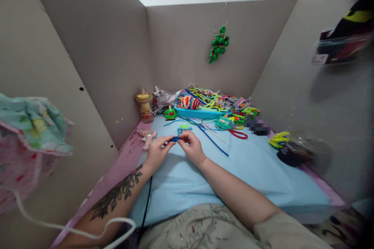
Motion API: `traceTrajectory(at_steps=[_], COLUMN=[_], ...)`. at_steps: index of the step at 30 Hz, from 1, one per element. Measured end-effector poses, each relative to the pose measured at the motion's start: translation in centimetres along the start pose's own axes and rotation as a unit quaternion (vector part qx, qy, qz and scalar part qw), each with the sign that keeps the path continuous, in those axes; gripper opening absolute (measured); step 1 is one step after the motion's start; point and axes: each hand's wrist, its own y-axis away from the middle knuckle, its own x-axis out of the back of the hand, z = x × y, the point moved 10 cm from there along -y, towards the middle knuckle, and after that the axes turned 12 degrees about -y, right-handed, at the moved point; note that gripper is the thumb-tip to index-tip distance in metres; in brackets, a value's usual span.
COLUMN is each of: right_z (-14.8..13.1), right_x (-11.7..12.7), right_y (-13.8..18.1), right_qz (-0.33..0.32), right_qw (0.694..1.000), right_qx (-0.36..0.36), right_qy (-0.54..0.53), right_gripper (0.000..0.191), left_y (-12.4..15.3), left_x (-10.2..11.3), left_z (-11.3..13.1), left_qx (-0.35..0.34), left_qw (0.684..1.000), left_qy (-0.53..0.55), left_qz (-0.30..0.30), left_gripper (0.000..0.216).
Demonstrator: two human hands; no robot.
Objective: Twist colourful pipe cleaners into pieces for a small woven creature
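Observation:
Both my hands meet over a light blue mat [248,175]. My left hand [157,150] and my right hand [189,146] pinch the two ends of a small dark blue pipe-cleaner piece [175,139] between their fingertips, just above the mat. A small blue and green fuzzy figure [184,128] lies right behind my fingers. A long dark blue pipe cleaner [213,142] runs across the mat to the right of my right hand. My left forearm carries a leafy tattoo.
A turquoise tray [198,113] with striped fuzzy figures and a heap of coloured pipe cleaners [216,99] sits at the back. A lidded jar [144,106] and a pink glue gun [148,137] stand left. Cardboard walls enclose the space; a green ornament [219,44] hangs behind.

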Motion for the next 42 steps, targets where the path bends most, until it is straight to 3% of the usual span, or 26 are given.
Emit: traceTrajectory(at_steps=[20,42], right_z=[-1.5,-2.4], right_x=[0.4,0.5], right_y=[-0.1,0.1], right_qz=[0.003,0.011], right_qw=[0.998,0.993], right_qx=[0.049,0.091], right_qy=[0.034,0.074], right_gripper=[0.007,0.006], left_y=[-0.2,-0.1], left_x=[0.7,0.2], left_z=[1.9,0.8], left_qx=[-0.082,-0.042], left_qw=[0.996,0.999], left_qy=[-0.044,-0.026], left_qz=[-0.004,-0.018], left_gripper=[0.016,0.018])
